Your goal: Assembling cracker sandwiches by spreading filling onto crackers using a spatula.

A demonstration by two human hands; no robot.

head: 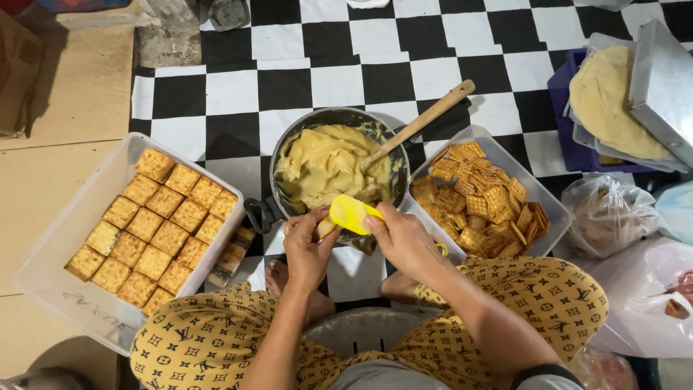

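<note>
Sitting on a black-and-white checked mat, a person in yellow patterned trousers works over a metal pot of pale yellow, thick, folded dough. A wooden spoon stands in the dough, its handle leaning out over the rim toward the upper right.

Hands: the right hand has its grip closed on a yellow plastic spatula, the blade pointing left just below the pot's near rim. The left hand pinches a small cracker between thumb and fingers, directly under the spatula blade — the two touch or nearly touch; which, cannot be told.

Containers:
- Left: a clear rectangular plastic tub holding square golden crackers laid flat in neat rows, their tops dotted with small holes. Handwriting marks the tub's near wall.
- Right of the pot, touching it: a smaller clear tub heaped with loose crackers, darker orange-brown and lying at all angles.
- Upper right: a purple box carrying a clear tray with a smooth mound of pale dough, partly covered by a tilted metal lid.
- Right edge: crumpled clear plastic bags, soft and glossy — contents not clear.
- Upper left: a brown cardboard box on the tan floor.

Another stack of crackers lies between the large tub and the person's bare foot.
</note>
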